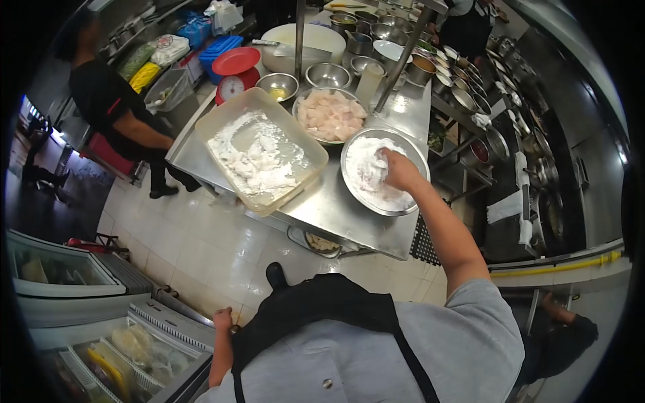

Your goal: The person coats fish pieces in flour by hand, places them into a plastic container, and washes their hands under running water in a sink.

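My right hand (401, 171) reaches into a steel bowl (420, 195) of white powder (366, 154) that looks like flour. Its fingers bend down into the powder; whatever they grip is hidden. Beside that bowl stands another steel bowl of pale raw meat pieces (330, 115). To the left, a translucent plastic tub (312, 144) holds white-coated pieces and loose powder (259, 161); it sticks out past the table's front edge. My left hand (223, 319) hangs low at my side, away from the table, with its fingers curled and nothing visible in them.
A red scale (233, 84), a bowl of yellowish liquid (278, 86) and a large tub with a knife (302, 52) across it stand farther back on the steel table (396, 235). A person in black (107, 94) stands at left; an open fridge drawer (134, 349) lies lower left.
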A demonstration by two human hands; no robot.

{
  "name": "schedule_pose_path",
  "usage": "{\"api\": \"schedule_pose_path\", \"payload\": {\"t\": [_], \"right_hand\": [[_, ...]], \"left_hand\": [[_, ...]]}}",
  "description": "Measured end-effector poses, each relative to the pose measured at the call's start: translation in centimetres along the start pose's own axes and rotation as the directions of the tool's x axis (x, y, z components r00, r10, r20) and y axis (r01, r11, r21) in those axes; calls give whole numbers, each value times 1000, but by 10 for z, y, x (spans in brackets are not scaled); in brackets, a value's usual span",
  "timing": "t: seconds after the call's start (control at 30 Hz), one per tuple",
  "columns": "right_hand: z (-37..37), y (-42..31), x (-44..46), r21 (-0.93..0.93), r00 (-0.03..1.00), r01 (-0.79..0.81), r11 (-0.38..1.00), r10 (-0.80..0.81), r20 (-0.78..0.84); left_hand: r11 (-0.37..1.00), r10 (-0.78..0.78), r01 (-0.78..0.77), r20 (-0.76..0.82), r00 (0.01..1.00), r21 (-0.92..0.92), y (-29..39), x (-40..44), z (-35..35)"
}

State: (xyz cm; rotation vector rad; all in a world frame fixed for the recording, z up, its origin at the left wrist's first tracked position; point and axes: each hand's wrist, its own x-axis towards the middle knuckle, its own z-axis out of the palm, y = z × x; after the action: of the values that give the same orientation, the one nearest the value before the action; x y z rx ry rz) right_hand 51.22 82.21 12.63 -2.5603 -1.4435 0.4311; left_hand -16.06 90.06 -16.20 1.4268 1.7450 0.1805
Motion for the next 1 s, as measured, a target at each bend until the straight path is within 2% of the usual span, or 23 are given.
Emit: {"api": "schedule_pose_path", "payload": {"t": [0.07, 0.13, 0.17, 0.2, 0.27, 0.33, 0.4, 0.47, 0.53, 0.57, 0.63, 0.67, 0.73, 0.8, 0.83, 0.9, 0.93, 1.0], "right_hand": [[-13, -8, 1, 69, 999, 7, 998, -9, 31], [-4, -26, -5, 152, 993, 89, 984, -75, -96], [9, -45, -9, -2, 996, -35, 999, 35, -77], [24, -56, -13, -32, 991, -85, 996, 82, -104], [44, -44, -3, -49, 975, -114, 992, 103, -198], [26, -34, 2, -50, 978, -105, 993, 95, -185], [-4, -30, -3, -42, 973, -96, 994, 85, -216], [-6, 19, 17, 18, 970, 28, 999, -23, -243], [-44, 7, 9, 346, 995, -76, 935, 92, -30], [-46, 16, 12, 256, 992, 37, 966, -4, -129], [-59, 2, 8, 194, 991, -30, 981, 55, -125], [-64, -4, 7, 134, 987, -90, 987, 107, -122], [-55, 1, 13, 107, 982, -110, 988, 125, -140], [-50, 2, 20, 211, 970, -228, 951, 241, -39], [-48, 5, 21, 209, 970, -227, 951, 240, -36], [-44, 11, 23, 178, 994, -94, 980, 83, 72], [-39, 13, 23, 180, 994, -93, 979, 81, 74], [-27, 13, 14, -81, 990, 26, 996, -15, 139]], "left_hand": [[995, -92, 90, -39, 995, -46, 17, -6, -8], [995, -91, 90, -32, 995, -31, 24, -8, -11], [993, -104, 103, -20, 994, -57, 26, -7, -11], [990, -119, 118, -5, 993, -82, 28, -8, -9], [983, -141, 140, -2, 990, -115, 35, -13, -7], [975, -162, 159, -2, 987, -153, 27, -9, -1], [1000, -10, 10, -9, 1000, -21, 4, 2, 3], [1000, 12, -12, 34, 999, -15, -5, 0, 4], [999, 35, -35, 75, 997, -1, -26, 5, 3], [988, 89, -100, 91, 992, 116, -44, 16, 8], [959, 144, -167, 115, 983, 229, -32, 12, 9], [988, 45, -59, 98, 994, 145, -23, 5, 8], [997, -60, 54, 92, 994, 59, 14, -11, 2], [979, -199, 202, 71, 977, -36, 46, -22, -4], [978, -202, 205, 71, 977, -36, 43, -20, -1], [988, -142, 141, -9, 990, -57, 37, -15, 1], [988, -144, 144, -11, 989, -56, 37, -16, 0], [975, -182, 181, 3, 983, -130, 40, -17, -1]]}}
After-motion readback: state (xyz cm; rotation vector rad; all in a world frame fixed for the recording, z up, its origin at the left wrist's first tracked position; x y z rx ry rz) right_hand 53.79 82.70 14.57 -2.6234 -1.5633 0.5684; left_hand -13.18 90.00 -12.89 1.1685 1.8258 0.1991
